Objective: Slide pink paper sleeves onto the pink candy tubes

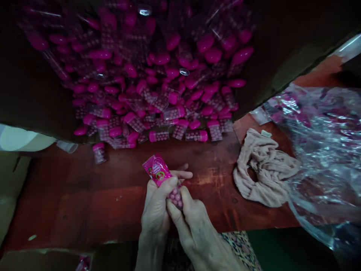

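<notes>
Nothing legible. Glossy pink printed label (156,170) on the clear plastic tube of pink candy balls (176,197): white lettering and a round emblem, too blurred to read.

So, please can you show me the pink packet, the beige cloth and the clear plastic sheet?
Pink packet (156,170), head view, on its printed front.
Beige cloth (263,169), head view, on its middle.
Clear plastic sheet (324,150), head view, on its middle.
</notes>
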A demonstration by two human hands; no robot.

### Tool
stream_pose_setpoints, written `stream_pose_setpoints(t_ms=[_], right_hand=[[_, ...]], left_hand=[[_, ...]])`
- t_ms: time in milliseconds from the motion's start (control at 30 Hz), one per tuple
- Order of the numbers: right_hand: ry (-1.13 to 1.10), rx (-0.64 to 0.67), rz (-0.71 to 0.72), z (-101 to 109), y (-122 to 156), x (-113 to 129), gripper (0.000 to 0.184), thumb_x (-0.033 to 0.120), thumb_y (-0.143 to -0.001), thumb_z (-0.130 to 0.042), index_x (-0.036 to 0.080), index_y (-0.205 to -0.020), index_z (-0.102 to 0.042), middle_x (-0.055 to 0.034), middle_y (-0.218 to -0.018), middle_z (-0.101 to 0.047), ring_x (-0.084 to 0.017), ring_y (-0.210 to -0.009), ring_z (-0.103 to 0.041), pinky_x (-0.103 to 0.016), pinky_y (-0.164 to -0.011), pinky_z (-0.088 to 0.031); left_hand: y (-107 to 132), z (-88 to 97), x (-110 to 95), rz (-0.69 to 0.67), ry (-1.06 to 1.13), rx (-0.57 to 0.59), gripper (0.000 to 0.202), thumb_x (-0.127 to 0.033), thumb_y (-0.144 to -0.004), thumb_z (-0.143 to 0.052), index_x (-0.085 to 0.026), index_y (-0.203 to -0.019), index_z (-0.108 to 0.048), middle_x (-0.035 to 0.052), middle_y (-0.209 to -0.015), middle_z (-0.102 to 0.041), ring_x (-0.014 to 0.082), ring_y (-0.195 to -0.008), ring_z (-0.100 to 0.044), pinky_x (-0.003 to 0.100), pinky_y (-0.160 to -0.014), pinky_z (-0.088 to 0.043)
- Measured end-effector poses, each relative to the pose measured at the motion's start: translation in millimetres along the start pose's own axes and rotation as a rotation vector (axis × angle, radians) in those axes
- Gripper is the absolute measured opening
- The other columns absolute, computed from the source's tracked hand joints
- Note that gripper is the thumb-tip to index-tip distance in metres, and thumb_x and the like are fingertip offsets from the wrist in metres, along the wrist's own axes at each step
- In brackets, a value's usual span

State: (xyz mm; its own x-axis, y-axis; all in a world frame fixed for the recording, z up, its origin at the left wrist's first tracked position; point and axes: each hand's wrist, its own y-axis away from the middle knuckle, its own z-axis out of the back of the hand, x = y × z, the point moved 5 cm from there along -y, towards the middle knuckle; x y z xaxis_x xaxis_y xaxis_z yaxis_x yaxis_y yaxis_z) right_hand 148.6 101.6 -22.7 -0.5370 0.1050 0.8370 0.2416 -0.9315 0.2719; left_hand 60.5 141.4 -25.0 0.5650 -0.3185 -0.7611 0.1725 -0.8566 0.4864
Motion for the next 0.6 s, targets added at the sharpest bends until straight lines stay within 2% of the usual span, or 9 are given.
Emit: stream_pose_setpoints(t_ms=[100,167,267,367,467,533,600], right_hand=[[0.045,0.011,-0.019,6,0,4,0.049,0.048,-0.092,-0.026,0.020,-0.125,-0.050,-0.0085,-0.080,-0.067,-0.022,-0.072,-0.066,-0.028,-0.061,-0.053],[0.020,0.001,-0.065,8,2,6,0.049,0.049,-0.092,-0.026,0.020,-0.124,-0.051,-0.0063,-0.072,-0.064,-0.021,-0.066,-0.065,-0.028,-0.058,-0.052],[-0.081,-0.015,-0.167,6,8,6,0.054,0.055,-0.089,-0.029,0.021,-0.125,-0.052,-0.0069,-0.078,-0.064,-0.021,-0.069,-0.065,-0.029,-0.061,-0.052],[-0.240,-0.010,-0.266,3,10,0,0.061,0.063,-0.083,-0.037,0.021,-0.124,-0.053,-0.0075,-0.088,-0.064,-0.022,-0.082,-0.064,-0.030,-0.070,-0.053],[-0.398,0.012,-0.318,6,5,-3,0.058,0.064,-0.079,-0.045,0.024,-0.119,-0.058,-0.0060,-0.093,-0.065,-0.022,-0.091,-0.062,-0.032,-0.079,-0.051],[-0.466,0.040,-0.332,8,1,-3,0.056,0.062,-0.078,-0.048,0.023,-0.116,-0.060,-0.0053,-0.090,-0.065,-0.022,-0.089,-0.062,-0.032,-0.078,-0.051],[-0.501,0.061,-0.348,9,1,-2,0.055,0.061,-0.078,-0.050,0.023,-0.116,-0.060,-0.0050,-0.086,-0.064,-0.021,-0.084,-0.063,-0.031,-0.072,-0.053]], left_hand=[[3,-5.2,0,0.027,-0.028,0.082,0.015,-0.019,-0.067,-0.058,-0.015,-0.067,-0.073,0.0085,-0.081,-0.073,0.0278,-0.112,-0.053,0.035,-0.096,-0.037],[8,-6.0,1,0.058,-0.039,0.115,0.017,-0.019,-0.068,-0.055,-0.016,-0.065,-0.072,0.0086,-0.083,-0.073,0.0293,-0.110,-0.055,0.039,-0.097,-0.036],[16,-4.0,4,0.083,-0.054,0.138,0.018,-0.021,-0.070,-0.054,-0.017,-0.062,-0.070,0.0098,-0.085,-0.073,0.0317,-0.110,-0.055,0.043,-0.096,-0.035],[21,-0.9,5,0.073,-0.019,0.142,0.014,-0.022,-0.071,-0.057,-0.018,-0.061,-0.066,0.0102,-0.089,-0.072,0.0325,-0.114,-0.051,0.044,-0.097,-0.035],[20,4.0,4,0.084,0.032,0.100,0.018,-0.029,-0.077,-0.055,-0.018,-0.072,-0.068,0.0109,-0.098,-0.071,0.0300,-0.117,-0.049,0.043,-0.100,-0.033],[19,8.1,2,0.077,0.044,0.058,0.032,-0.039,-0.083,-0.048,-0.017,-0.088,-0.070,0.0121,-0.107,-0.068,0.0278,-0.121,-0.045,0.041,-0.103,-0.030],[18,10.6,0,0.036,0.020,0.029,0.044,-0.046,-0.085,-0.041,-0.014,-0.096,-0.069,0.0135,-0.113,-0.065,0.0267,-0.125,-0.041,0.038,-0.104,-0.028]])
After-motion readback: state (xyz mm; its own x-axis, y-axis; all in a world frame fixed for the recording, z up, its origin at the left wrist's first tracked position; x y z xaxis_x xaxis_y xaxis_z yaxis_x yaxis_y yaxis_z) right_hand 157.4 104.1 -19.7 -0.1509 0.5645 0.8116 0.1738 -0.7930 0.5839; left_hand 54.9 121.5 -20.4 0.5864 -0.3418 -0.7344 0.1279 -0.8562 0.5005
